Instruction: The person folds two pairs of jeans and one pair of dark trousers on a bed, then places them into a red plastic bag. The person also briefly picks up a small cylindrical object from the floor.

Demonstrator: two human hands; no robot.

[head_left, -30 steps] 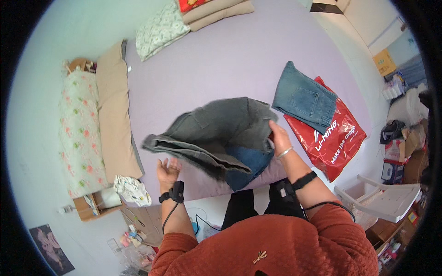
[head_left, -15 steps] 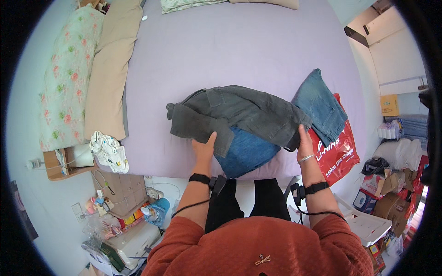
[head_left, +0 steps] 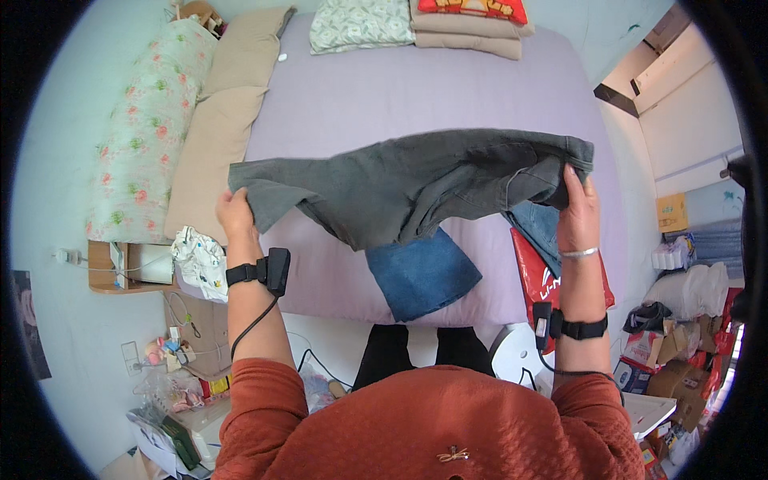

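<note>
A pair of dark grey trousers [head_left: 384, 184] is stretched sideways above the bed between my two hands. My left hand [head_left: 238, 216] grips the end of a leg, fingers closed on the cloth. At the waistband end, my right hand [head_left: 579, 212] holds on, thumb on top. Below the trousers, folded dark blue jeans [head_left: 424, 276] lie at the bed's front edge, their far part hidden. Lighter blue jeans [head_left: 538, 228] show partly under my right hand, lying on a red plastic bag [head_left: 538, 276].
The bed [head_left: 320, 280] has a lilac sheet. Beige cushions [head_left: 216, 136] and a floral bolster [head_left: 144, 144] line its left side. A white patterned cloth [head_left: 200, 260] hangs at the left corner, beside a small wooden shelf [head_left: 104, 268]. Boxes [head_left: 680, 376] and bags crowd the right floor.
The grey trousers have been lifted off the bed and pulled out wide. My left hand has moved left, my right hand right and farther away. More of the dark blue jeans shows.
</note>
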